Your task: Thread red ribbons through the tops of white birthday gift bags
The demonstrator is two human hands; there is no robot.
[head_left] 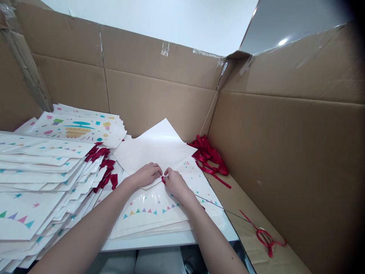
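A white sheet [156,142], its blank side up and a corner pointing away from me, lies folded up over a stack of white party-print sheets [142,201]. My left hand [148,175] rests at its near edge, fingers bent and closed on the paper. Close beside it, my right hand [176,184] pinches a short dark red ribbon [163,180] at that same edge. The ribbon's far end is hidden by the fingers. Under my right forearm runs a thin dark rod [228,210], reaching out past the table's right edge.
Piled printed sheets with flag patterns [34,171] fill the left, red ribbon bows [105,167] along their edge. Loose red ribbon [209,154] is heaped in the back right corner. A looped red strip [265,238] lies at the rod's end. Cardboard walls [159,87] enclose the back and sides.
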